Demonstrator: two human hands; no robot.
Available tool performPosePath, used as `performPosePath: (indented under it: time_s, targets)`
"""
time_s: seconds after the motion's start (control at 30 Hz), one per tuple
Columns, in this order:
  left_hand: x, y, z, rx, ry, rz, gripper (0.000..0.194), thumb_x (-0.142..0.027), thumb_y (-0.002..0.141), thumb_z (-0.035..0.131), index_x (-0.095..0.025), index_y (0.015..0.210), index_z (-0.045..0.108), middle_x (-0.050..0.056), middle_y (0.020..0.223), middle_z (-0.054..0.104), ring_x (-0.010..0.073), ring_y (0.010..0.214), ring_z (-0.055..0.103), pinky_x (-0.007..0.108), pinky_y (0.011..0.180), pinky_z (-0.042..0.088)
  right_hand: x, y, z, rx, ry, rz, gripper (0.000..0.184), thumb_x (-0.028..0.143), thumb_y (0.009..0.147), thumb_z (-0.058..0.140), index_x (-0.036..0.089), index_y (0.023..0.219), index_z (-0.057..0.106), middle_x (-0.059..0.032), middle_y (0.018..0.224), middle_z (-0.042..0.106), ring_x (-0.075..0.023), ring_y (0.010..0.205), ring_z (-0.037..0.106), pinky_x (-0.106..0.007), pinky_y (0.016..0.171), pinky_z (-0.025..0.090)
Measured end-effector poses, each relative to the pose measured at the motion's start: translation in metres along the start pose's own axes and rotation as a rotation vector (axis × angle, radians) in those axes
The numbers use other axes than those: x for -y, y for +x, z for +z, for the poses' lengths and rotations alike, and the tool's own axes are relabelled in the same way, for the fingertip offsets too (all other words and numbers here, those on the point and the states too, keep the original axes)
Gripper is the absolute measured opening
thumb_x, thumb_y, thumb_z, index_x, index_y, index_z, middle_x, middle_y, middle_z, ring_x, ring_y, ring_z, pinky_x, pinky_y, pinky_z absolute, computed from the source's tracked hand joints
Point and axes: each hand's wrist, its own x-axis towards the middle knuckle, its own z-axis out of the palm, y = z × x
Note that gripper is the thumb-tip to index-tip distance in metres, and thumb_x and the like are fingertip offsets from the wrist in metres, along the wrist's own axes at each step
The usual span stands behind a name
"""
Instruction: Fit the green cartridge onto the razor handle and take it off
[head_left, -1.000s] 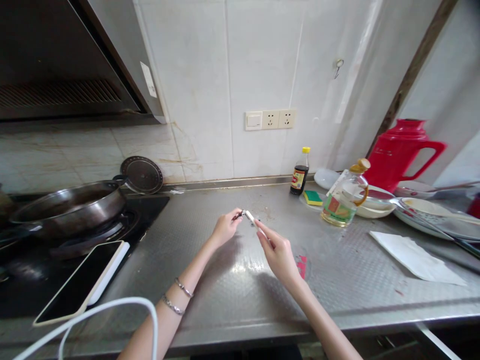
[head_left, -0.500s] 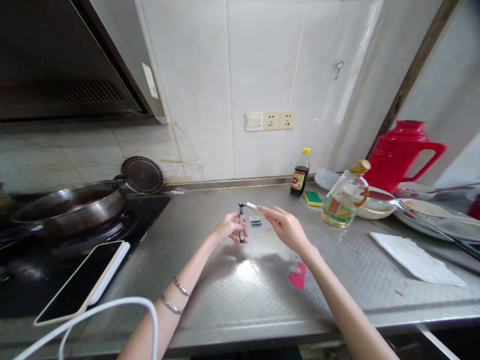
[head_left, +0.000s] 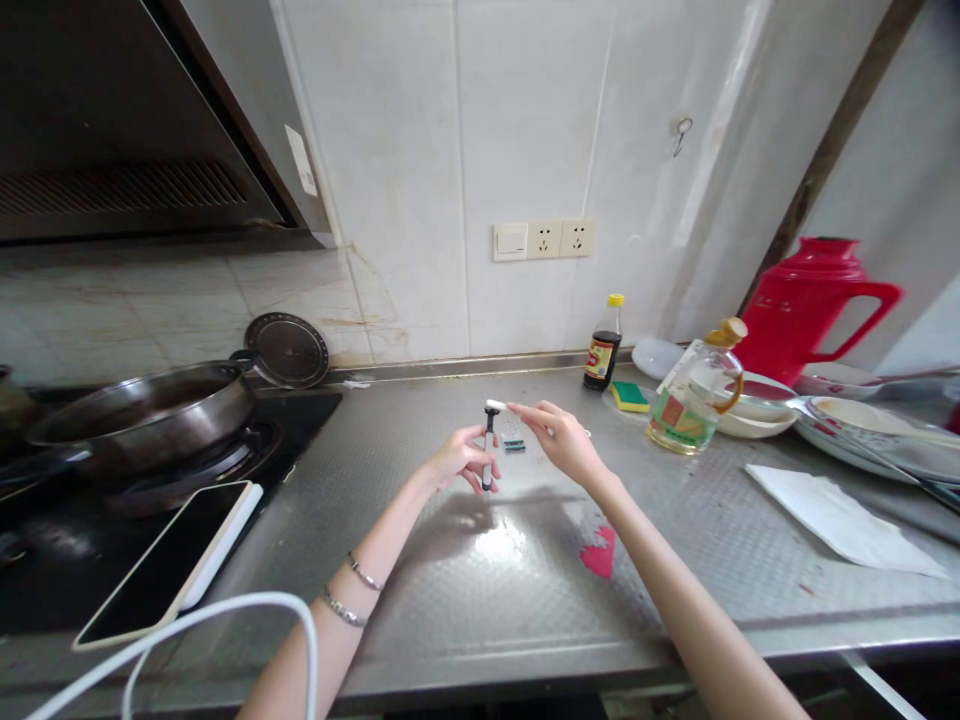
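- The cable (head_left: 225,603) is looping across the near left, and the phone (head_left: 169,570) is lying by the hob's (head_left: 304,415) edge.
- The left hand (head_left: 463,462) is curling its fingers closed around the razor (head_left: 488,450), holding it roughly upright above the counter (head_left: 420,570), probably to leave its head clear for the other hand.
- The right hand (head_left: 559,437) is pinching a white stick (head_left: 496,405), its index finger stretching forward, likely for fine control; the stick seems to be touching the razor's head.
- Small dark-green pieces (head_left: 514,446) are lying just beyond; I cannot tell what they are.
- The steel counter is gleaming below, a red patch (head_left: 600,552) showing on it.
- Farther off, the pan (head_left: 172,415) is sitting on the hob, the sponge (head_left: 630,396) and bottle (head_left: 602,350) standing near the tiled wall (head_left: 405,150).
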Motion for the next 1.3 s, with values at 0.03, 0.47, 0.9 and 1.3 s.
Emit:
performPosePath:
  time_s: [0.03,0.47,0.9,1.3]
  targets:
    - [0.0,0.0,0.0,-0.002,0.009,0.006,0.037,-0.028,0.067,0.064,-0.017,0.096,0.043,0.006,0.069,0.064,0.0203,0.056,0.065,0.024,0.042,0.049,-0.001,-0.001,0.001,-0.038,0.006,0.039,0.034,0.029,0.089,0.041,0.027,0.117,0.06,-0.0029,0.076,0.057,-0.0121,0.065,0.054,-0.021,0.059,0.04]
    - [0.007,0.006,0.002,-0.172,0.07,0.116,0.037,-0.031,0.07,0.065,-0.018,0.098,0.046,0.008,0.08,0.066,0.0162,0.064,0.064,0.019,0.043,0.047,0.049,-0.028,0.03,-0.062,1.008,0.448,0.05,0.037,0.078,0.053,0.022,0.125,0.051,0.0011,0.072,0.05,-0.0066,0.051,0.04,-0.015,0.034,0.034]
    - [0.015,0.009,-0.001,-0.244,0.061,0.14,0.045,-0.025,0.068,0.064,-0.016,0.109,0.047,0.004,0.073,0.063,0.0162,0.06,0.063,0.02,0.041,0.048,0.07,-0.055,0.059,-0.09,0.93,0.624,0.054,0.034,0.079,0.051,0.021,0.131,0.045,0.0036,0.064,0.047,-0.0042,0.041,0.035,-0.014,0.029,0.032]
    - [0.019,0.011,-0.004,-0.185,0.115,0.145,0.049,-0.027,0.071,0.062,-0.016,0.115,0.046,0.005,0.073,0.063,0.0161,0.06,0.063,0.021,0.041,0.048,0.081,-0.035,0.048,-0.135,0.976,0.586,0.055,0.037,0.079,0.051,0.02,0.131,0.045,0.0047,0.061,0.044,-0.0041,0.04,0.033,-0.015,0.029,0.031]
